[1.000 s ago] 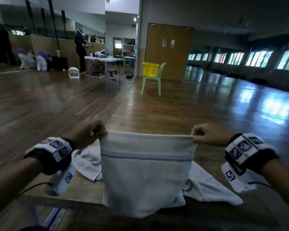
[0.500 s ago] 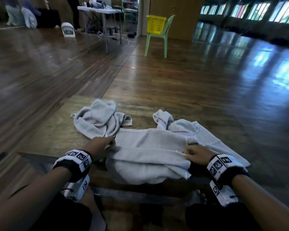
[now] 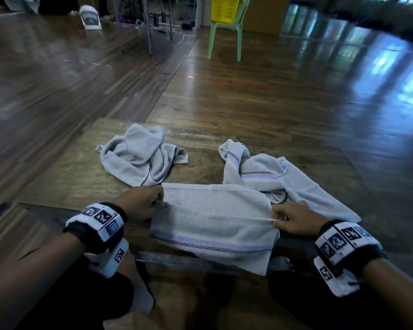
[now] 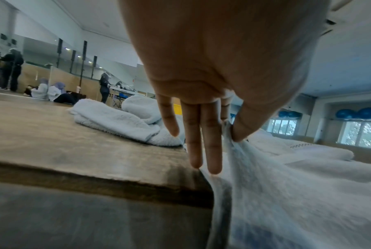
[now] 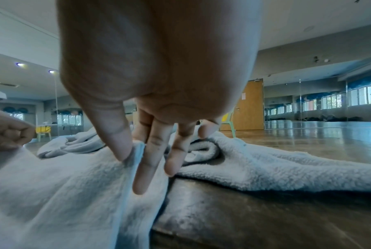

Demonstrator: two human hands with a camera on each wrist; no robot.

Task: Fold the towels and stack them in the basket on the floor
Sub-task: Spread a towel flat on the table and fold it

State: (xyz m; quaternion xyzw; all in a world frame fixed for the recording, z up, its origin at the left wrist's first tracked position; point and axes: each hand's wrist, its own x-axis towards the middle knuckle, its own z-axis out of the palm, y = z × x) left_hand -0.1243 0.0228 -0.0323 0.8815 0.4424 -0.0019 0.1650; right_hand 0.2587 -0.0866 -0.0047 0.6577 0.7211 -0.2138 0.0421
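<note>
A pale grey towel (image 3: 212,215) with a checked stripe lies folded over on the low wooden board (image 3: 65,177), its near end hanging off the front edge. My left hand (image 3: 150,201) pinches its left edge between thumb and forefinger (image 4: 228,129), the other fingers (image 4: 212,151) straight. My right hand (image 3: 286,216) pinches the right edge (image 5: 135,151) the same way. Two more crumpled towels lie behind it: one at the back left (image 3: 141,156), one at the right (image 3: 267,172), partly under the held towel.
A yellow basket (image 3: 224,8) sits on a green plastic chair (image 3: 224,36) far ahead across the glossy wooden floor (image 3: 296,91). A folding table and a white fan (image 3: 90,17) stand at the back left. My knees are just below the board's front edge.
The towel, held up in the air a second ago, now lies down on the board and is pulled flatter. Both hands have come down with it, still pinching its edges.
</note>
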